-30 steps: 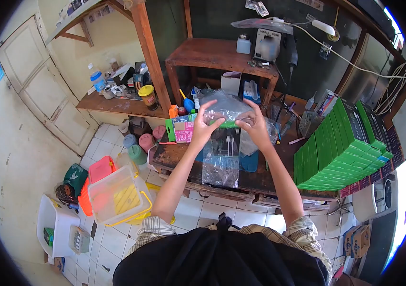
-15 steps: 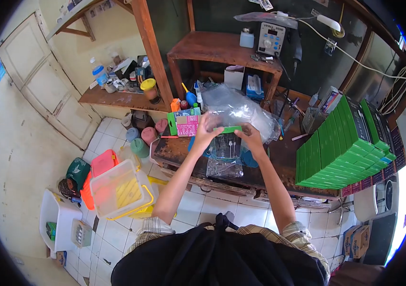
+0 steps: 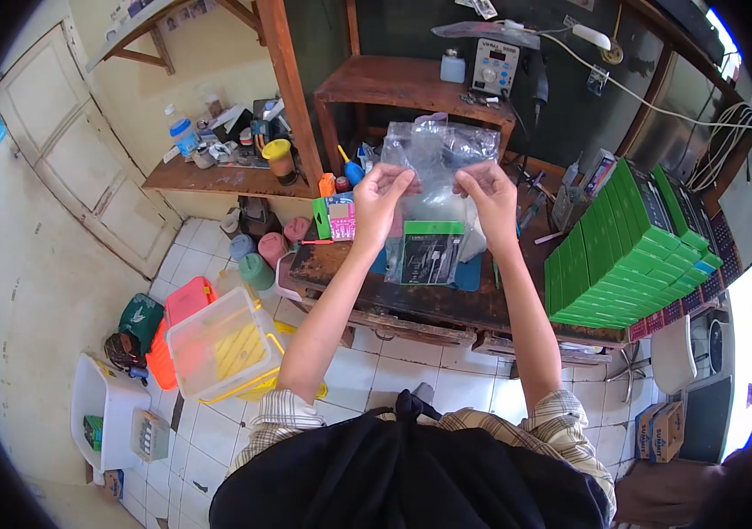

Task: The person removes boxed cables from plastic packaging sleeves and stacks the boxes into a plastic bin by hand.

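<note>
A clear plastic bag is stretched upright between my hands, its loose top part rising above my fingers. Low in the bag sits a flat black box with a green top edge and a white cable pictured on its front. My left hand pinches the left side of the plastic, thumb against fingers. On the other side, my right hand grips the plastic the same way. Behind my left wrist lies a pink and green printed package, partly hidden.
Many green boxes are stacked at the right of the wooden workbench. A soldering station stands on the raised shelf behind. Left on the floor are a clear bin with yellow handles and several coloured rolls.
The box has turned from nearly edge-on to facing me, inside the bag. Both hands have risen and spread apart, moving from the box's green edge to the plastic above it.
</note>
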`<state>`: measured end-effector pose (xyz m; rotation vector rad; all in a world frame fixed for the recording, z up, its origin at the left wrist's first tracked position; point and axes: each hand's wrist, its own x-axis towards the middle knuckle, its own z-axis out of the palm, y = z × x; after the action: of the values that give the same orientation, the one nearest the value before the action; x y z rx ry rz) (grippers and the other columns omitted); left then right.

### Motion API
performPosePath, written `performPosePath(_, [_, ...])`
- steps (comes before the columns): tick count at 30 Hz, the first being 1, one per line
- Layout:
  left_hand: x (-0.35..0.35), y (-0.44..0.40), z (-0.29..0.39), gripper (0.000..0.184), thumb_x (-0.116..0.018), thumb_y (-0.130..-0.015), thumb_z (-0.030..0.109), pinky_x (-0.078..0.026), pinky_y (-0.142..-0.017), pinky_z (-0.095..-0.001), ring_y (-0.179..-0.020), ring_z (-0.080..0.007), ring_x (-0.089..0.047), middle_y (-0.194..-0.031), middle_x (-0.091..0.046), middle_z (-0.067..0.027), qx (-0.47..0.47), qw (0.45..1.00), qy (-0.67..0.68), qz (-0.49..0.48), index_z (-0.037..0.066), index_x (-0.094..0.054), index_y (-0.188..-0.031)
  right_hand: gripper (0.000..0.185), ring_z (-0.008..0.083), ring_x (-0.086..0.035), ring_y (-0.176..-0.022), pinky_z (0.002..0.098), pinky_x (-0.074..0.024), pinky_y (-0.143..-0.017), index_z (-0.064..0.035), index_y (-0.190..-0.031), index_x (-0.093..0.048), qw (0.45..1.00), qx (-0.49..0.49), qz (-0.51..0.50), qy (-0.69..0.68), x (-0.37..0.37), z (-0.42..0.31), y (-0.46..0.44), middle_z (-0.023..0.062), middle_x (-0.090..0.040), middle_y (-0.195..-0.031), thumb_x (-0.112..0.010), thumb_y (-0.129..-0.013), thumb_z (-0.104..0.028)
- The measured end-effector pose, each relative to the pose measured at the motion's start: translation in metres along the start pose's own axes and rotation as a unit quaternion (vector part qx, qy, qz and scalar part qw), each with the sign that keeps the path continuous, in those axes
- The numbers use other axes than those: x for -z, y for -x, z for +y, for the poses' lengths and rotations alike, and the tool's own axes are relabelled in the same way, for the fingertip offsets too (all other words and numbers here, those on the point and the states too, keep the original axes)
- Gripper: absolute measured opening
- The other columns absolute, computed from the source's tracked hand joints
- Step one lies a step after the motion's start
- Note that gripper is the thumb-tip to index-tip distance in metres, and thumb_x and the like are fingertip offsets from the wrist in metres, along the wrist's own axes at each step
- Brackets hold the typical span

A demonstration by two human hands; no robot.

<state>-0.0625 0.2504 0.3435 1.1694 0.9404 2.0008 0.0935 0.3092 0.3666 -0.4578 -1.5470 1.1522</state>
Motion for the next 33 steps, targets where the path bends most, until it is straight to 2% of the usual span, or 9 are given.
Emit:
performPosePath(10, [0.02, 0.017, -0.043, 0.013, -0.06, -0.084, 0.012, -0.051, -0.07, -0.0268, -0.074, -0.0149, -0.062, -0.081, -0.062, -0.0085, 0.016, 1.0, 0.012, -0.014, 0.0, -0.054, -0.086, 0.01, 0.01, -0.057, -0.064, 0.0228, -0.0431, -0.058, 0.001, -0.083, -0.056, 0.999, -0.045, 0.019, -0.023, 0.006, 0.055, 0.023, 0.0048, -0.06, -0.071, -0.061, -0.081, -0.007])
performPosePath(13, [0.029, 0.02, -0.046, 0.014, -0.059, -0.085, 0.013, -0.05, -0.073, -0.0259, -0.077, -0.0132, -0.061, -0.082, -0.062, -0.0069, 0.037, 0.999, 0.019, -0.003, 0.001, -0.054, -0.085, 0.025, 0.0134, -0.057, -0.088, 0.0251, -0.0448, -0.077, 0.0008, -0.101, -0.052, 0.996, -0.085, 0.018, -0.007, 0.004, 0.08, 0.04, 0.0085, -0.059, -0.094, -0.062, -0.081, -0.008])
performPosePath(18, [0.034, 0.036, -0.044, 0.037, -0.065, -0.081, 0.014, -0.041, -0.087, -0.0279, -0.099, -0.0159, -0.053, -0.105, -0.056, -0.0102, -0.031, 0.999, -0.023, 0.035, 0.001, -0.046, -0.11, 0.032, 0.0144, -0.055, -0.096, 0.0256, -0.0434, -0.082, 0.0005, -0.108, -0.048, 0.991, -0.126, -0.013, -0.039, 0.0, 0.099, 0.055, 0.0088, -0.057, -0.099, -0.062, -0.08, -0.006])
performPosePath(21, [0.054, 0.06, -0.083, 0.051, -0.067, -0.078, 0.014, -0.037, -0.093, -0.0294, -0.109, -0.0161, -0.047, -0.117, -0.049, -0.0113, 0.029, 0.996, -0.079, -0.012, 0.001, -0.038, -0.119, 0.03, 0.0145, -0.055, -0.094, 0.025, -0.0437, -0.081, 0.0, -0.107, -0.048, 0.994, -0.099, -0.01, -0.051, 0.0, 0.107, 0.053, 0.0083, -0.058, -0.098, -0.062, -0.081, -0.005])
performPosePath(25, [0.046, 0.063, -0.089, 0.039, -0.07, -0.075, 0.015, -0.045, -0.082, -0.0279, -0.092, -0.0162, -0.058, -0.101, -0.059, -0.0093, 0.086, 0.985, -0.147, 0.025, 0.001, -0.05, -0.106, 0.02, 0.0109, -0.056, -0.085, 0.0229, -0.0437, -0.076, -0.0008, -0.096, -0.051, 0.993, -0.118, -0.003, -0.029, 0.004, 0.119, 0.048, 0.0051, -0.059, -0.089, -0.063, -0.08, -0.006])
performPosePath(26, [0.041, 0.06, -0.092, 0.028, -0.069, -0.076, 0.018, -0.046, -0.068, -0.0245, -0.074, -0.0106, -0.057, -0.085, -0.062, -0.0051, 0.03, 0.987, -0.149, 0.05, 0.0, -0.056, -0.094, 0.017, 0.0092, -0.056, -0.081, 0.0218, -0.0434, -0.073, -0.0013, -0.091, -0.052, 0.993, -0.118, -0.003, -0.014, 0.007, 0.123, 0.048, 0.0035, -0.059, -0.084, -0.064, -0.08, -0.006])
performPosePath(27, [0.042, 0.059, -0.094, 0.028, -0.069, -0.076, 0.018, -0.046, -0.068, -0.0245, -0.074, -0.0106, -0.057, -0.085, -0.062, -0.0051, 0.035, 0.987, -0.15, 0.052, 0.0, -0.056, -0.094, 0.017, 0.0092, -0.056, -0.081, 0.0218, -0.0434, -0.073, -0.0013, -0.091, -0.052, 0.992, -0.123, -0.003, -0.015, 0.008, 0.124, 0.048, 0.0035, -0.059, -0.084, -0.064, -0.08, -0.006])
performPosePath(30, [0.039, 0.054, -0.101, 0.024, -0.062, -0.083, 0.024, -0.035, -0.052, -0.0221, -0.059, -0.0042, -0.042, -0.062, -0.051, 0.0011, 0.003, 0.966, -0.226, 0.126, 0.001, -0.057, -0.08, 0.013, 0.0051, -0.051, -0.068, 0.0201, -0.0402, -0.062, -0.0029, -0.081, -0.053, 0.99, -0.144, 0.009, 0.003, 0.014, 0.128, 0.042, -0.0005, -0.056, -0.071, -0.064, -0.081, -0.009])
performPosePath(33, [0.04, 0.056, -0.095, 0.026, -0.06, -0.084, 0.026, -0.033, -0.05, -0.0235, -0.057, -0.0048, -0.04, -0.059, -0.046, 0.0013, 0.054, 0.963, -0.232, 0.128, 0.002, -0.054, -0.075, 0.014, 0.0036, -0.046, -0.06, 0.0198, -0.0353, -0.054, -0.0043, -0.077, -0.053, 0.985, -0.152, 0.014, 0.079, 0.018, 0.127, 0.041, -0.0026, -0.051, -0.064, -0.062, -0.082, -0.013])
